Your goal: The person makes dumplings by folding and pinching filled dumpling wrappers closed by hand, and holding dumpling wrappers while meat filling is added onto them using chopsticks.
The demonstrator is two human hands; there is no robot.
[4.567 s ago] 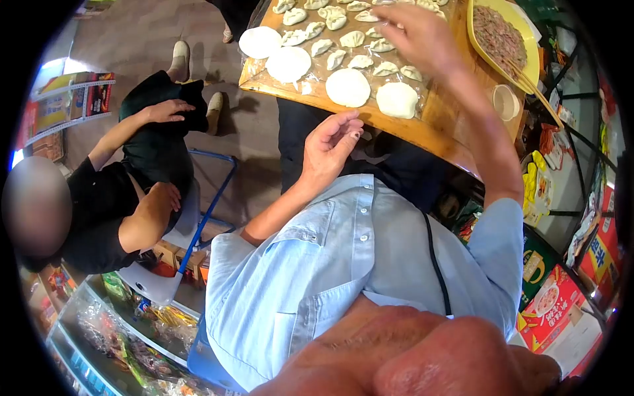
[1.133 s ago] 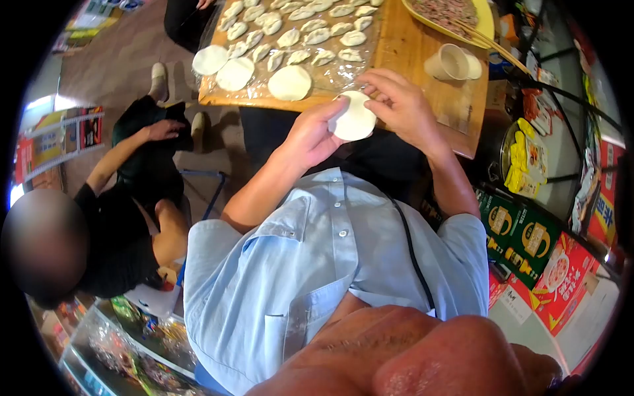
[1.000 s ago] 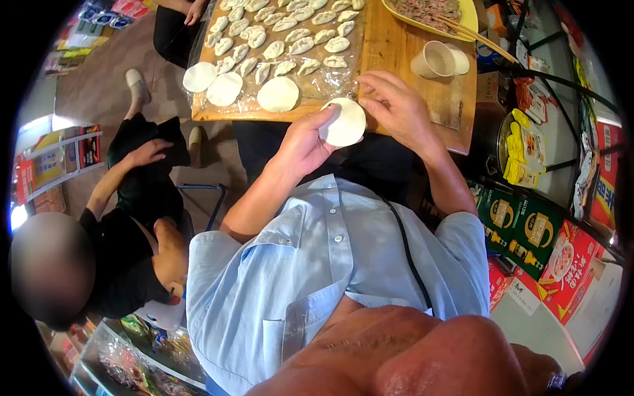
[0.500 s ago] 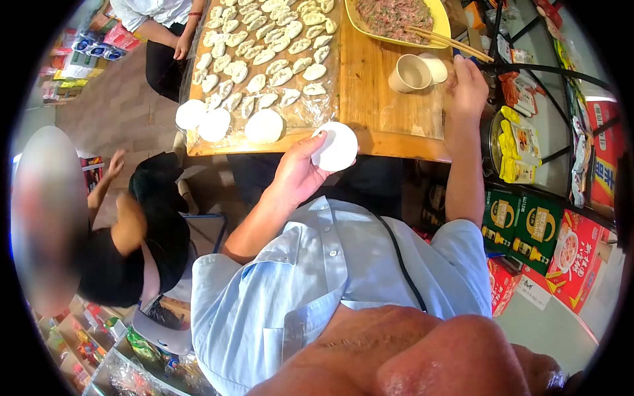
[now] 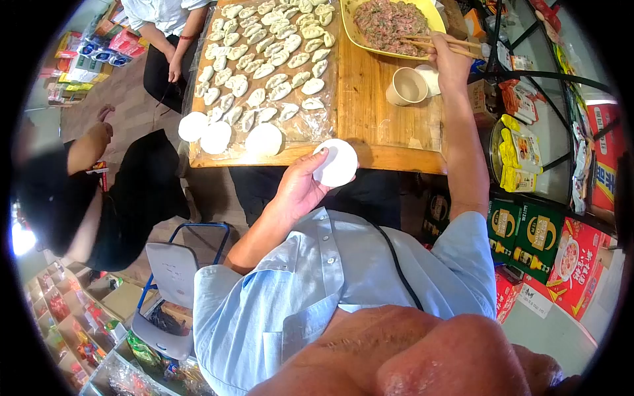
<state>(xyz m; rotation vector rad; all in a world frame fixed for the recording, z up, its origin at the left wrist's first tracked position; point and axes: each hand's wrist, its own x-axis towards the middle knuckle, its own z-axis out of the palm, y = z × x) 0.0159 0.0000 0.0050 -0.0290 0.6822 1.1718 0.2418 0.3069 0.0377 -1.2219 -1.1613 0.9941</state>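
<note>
My left hand [image 5: 298, 181] pinches a round white dumpling wrapper [image 5: 338, 164] just off the table's near edge, thumb on its upper face. In my right hand [image 5: 452, 63] are wooden chopsticks [image 5: 467, 47], their tips at the meat filling [image 5: 389, 25]. That filling sits in a yellow bowl [image 5: 347, 33] at the table's far right. A paper cup [image 5: 408, 87] stands below the bowl, with a pale round thing [image 5: 429, 79] partly hidden behind it. Rows of folded dumplings [image 5: 263, 70] cover the table's left part. Three loose wrappers [image 5: 264, 140] lie along the near left corner.
Plastic film lies under the dumplings on the wooden table [image 5: 370, 125]. At the far left, a person's hands [image 5: 173, 66] rest near the table edge. Another person in black is on the left, beside a grey folding chair [image 5: 172, 264]. A rack with packets [image 5: 522, 148] borders the right.
My right hand has moved up and taken the chopsticks by the bowl. My left hand still holds the wrapper. The person in black has moved away from the folding chair.
</note>
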